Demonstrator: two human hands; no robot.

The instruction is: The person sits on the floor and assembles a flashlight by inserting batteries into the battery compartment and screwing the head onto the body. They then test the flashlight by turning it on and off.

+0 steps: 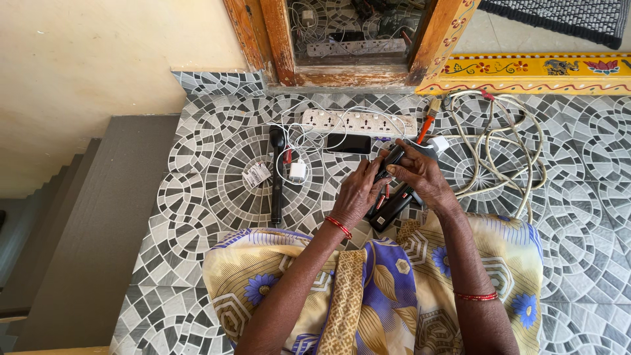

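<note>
- Hands meet over the patterned grey tile floor (pixel 197 217): left hand (pixel 358 192) and right hand (pixel 420 172) both close their fingers on a small black plastic device (pixel 392 158).
- White multi-socket power strip (pixel 358 122) lies just beyond the fingertips, a flat black phone (pixel 348 143) between.
- Long black torch (pixel 277 174) lies left of the left fingers.

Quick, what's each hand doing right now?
Left hand: closed on the small black device, gripping its lower part.
Right hand: closed on the same black device from the top, fingertips pinching it.

Floor (pixel 197 171) is glossy patterned tile, smooth looking. Power strip (pixel 358 122) is white plastic, door frame (pixel 279 39) worn, scuffed wood.
</note>
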